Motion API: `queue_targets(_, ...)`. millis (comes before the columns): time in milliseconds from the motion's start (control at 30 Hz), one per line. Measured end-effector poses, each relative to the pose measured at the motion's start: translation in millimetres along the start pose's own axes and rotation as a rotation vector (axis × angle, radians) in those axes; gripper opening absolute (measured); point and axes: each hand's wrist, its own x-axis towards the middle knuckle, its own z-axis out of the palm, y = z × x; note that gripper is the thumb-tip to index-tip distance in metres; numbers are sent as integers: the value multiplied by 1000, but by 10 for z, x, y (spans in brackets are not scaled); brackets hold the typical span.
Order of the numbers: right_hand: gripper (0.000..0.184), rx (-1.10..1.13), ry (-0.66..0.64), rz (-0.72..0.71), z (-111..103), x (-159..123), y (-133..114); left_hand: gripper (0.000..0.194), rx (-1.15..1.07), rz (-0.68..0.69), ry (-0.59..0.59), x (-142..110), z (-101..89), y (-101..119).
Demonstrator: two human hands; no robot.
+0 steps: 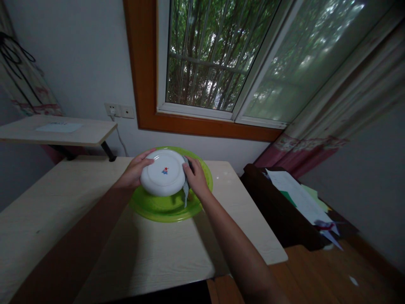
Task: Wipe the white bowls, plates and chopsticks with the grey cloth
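Note:
A white dish (163, 175) with a small red and blue mark is tilted so that its underside faces me. My left hand (136, 169) grips its left edge, thumb on the underside. At its right edge my right hand (196, 175) is closed on a grey cloth (185, 192), which is pressed against the dish and hangs down a little. Beneath both hands lies a wide green basin (167, 213) on the table. The fingers behind the dish are hidden.
The pale wooden table (167, 249) ends at the right in a rounded corner. A raised shelf (79, 137) with a paper stands at the left. Right of the table is a dark brown piece of furniture (268, 207) bearing papers (300, 196). A window (218, 63) is ahead.

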Motion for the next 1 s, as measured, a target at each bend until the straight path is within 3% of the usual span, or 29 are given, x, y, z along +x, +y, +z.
queue_targets(267,57,95,-103,24,10,-35,37,63,-19,25,29,22,-42,-26)
queue_targets(567,40,186,-34,118,15,7,75,68,21,13,-4,11,-3,-16)
queue_targets(900,61,244,-121,137,-9,-11,16,59,-22,44,89,52,-60,-35)
queue_targets(1000,50,234,-80,161,17,0,88,56,-35,43,113,57,-64,-41)
